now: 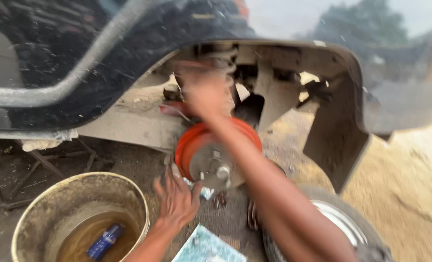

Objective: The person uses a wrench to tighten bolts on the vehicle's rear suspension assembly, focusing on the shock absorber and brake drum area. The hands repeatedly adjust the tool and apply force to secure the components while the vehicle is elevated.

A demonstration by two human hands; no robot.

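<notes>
I am seeing the left hand (177,199) resting with fingers spread, holding nothing, just under the red drum (196,140). The right hand (204,90) is reaching blurred above the drum in the wheel arch (332,121); grip unclear. A bucket (46,204) is sitting lower left, a wheel (342,223) lying lower right.

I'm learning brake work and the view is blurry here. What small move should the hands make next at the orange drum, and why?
Probably steady first: the right hand is a blur up in the wheel arch behind the orange drum, while the left hand rests spread open on the ground below the hub. Bringing the left hand onto the drum's rim would likely brace it.
</notes>
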